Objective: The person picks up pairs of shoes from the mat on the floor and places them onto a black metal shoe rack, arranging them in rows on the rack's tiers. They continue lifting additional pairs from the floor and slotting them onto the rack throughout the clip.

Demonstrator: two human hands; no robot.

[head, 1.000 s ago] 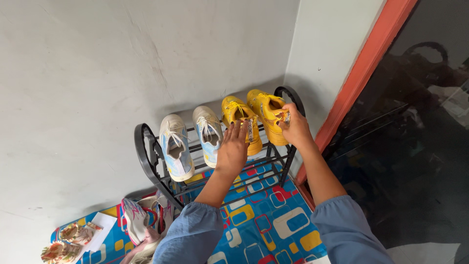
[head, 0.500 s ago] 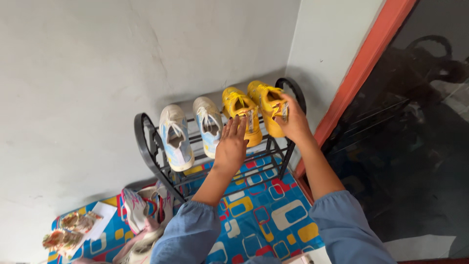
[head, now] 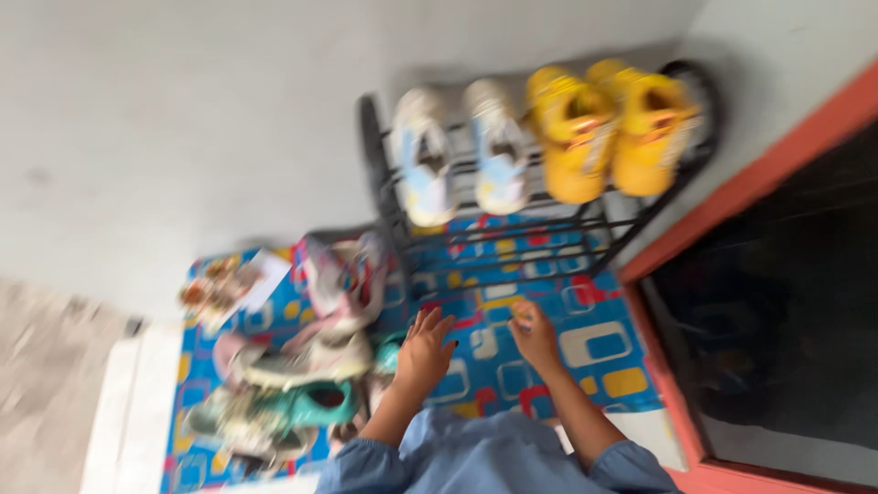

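Item: your left hand [head: 425,348], empty, fingers spread wide and pointing away from you, hovered over the patterned mat [head: 594,352]. The heap of loose shoes [head: 302,384] lay just to its left and slightly nearer you, the teal shoe [head: 320,402] closest, its long axis running left to right across your reach.

Item: your right hand [head: 535,334], fingers loosely curled; blur hid whether it held anything small. It sat farther from the heap than the left.

Item: black wire shoe rack [head: 512,238], standing beyond both hands against the grey wall [head: 183,119]. Top tier held a pale pair [head: 457,151] and a yellow pair [head: 613,123], toes toward you.

Item: the pink-and-white shoe [head: 343,279], tilted between heap and rack, stood nearest to an obstruction.
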